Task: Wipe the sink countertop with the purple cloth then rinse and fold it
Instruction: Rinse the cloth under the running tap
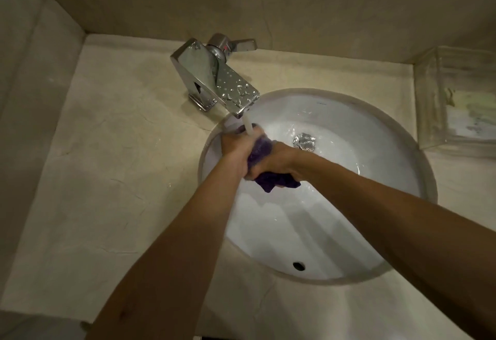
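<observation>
We see a beige stone countertop (107, 151) holding a white oval sink (375, 151). A wet chrome faucet (214, 76) stands behind the sink's left rim, and a clear glass tray (434, 103) sits on its right.

The bunched deep purple cloth (261, 151) between the 2 hands is the darkest colour here, near violet-black where a corner hangs below them. The water stream (249, 126) falling onto it reads milky white. Above the hands, the angular chrome faucet (214, 76) is mirror-silver, speckled with bright droplets, with a small red mark near its handle. The round white ceramic sink (335, 205) around the hands shows pale blue-grey shading and a shiny silver drain (304, 141) just right of them. The cream marble-patterned surface (107, 165) to their left carries thin darker veins. Far right, a clear box (456, 98) shows pale green and white contents.
</observation>
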Available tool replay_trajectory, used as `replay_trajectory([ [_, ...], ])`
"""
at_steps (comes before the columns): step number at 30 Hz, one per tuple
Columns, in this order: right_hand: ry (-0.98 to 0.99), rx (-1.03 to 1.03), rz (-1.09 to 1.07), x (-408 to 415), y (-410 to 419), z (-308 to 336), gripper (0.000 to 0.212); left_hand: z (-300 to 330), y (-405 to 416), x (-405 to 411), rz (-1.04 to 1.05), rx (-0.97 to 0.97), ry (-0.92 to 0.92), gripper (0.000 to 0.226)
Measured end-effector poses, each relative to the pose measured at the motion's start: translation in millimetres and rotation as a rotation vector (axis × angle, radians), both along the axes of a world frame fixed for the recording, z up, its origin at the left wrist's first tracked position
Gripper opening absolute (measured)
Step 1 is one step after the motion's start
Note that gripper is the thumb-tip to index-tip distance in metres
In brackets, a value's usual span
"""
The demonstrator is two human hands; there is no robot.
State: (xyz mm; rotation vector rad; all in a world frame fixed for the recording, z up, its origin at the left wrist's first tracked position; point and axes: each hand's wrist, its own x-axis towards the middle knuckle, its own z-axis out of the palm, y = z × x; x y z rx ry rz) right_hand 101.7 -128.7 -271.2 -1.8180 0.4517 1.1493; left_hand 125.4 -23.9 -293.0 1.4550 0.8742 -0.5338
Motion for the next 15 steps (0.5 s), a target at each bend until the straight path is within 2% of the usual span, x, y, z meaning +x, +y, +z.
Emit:
replay_trajectory([
  [1, -0.007, 0.013, -0.019, -2, -2, -1, 0.047, 2, 1, -1, 0.001, 0.012, -0.015, 0.012],
  [7, -0.178, 0.045, 0.052, -7, -7, 9, 0.037, 15, 4, -5, -0.051, -0.075, 0.072, 0.028],
  [10, -0.04, 0.083, -0.062, -2, -24, 12, 0.041, 25, 14, -4, -0.085, -0.252, -0.017, 0.02],
  [12, 0.073, 0.193, -0.142, 0, -38, 17, 0.035, 24, 25, -2, -0.14, -0.283, -0.028, 0.029],
  [14, 0.175, 0.285, -0.218, -3, -44, 22, 0.022, 26, 30, -5, -0.281, -0.229, 0.085, 0.049],
  [15, 0.216, 0.306, -0.235, -4, -44, 22, 0.022, 26, 30, -6, -0.303, -0.256, 0.122, 0.054],
])
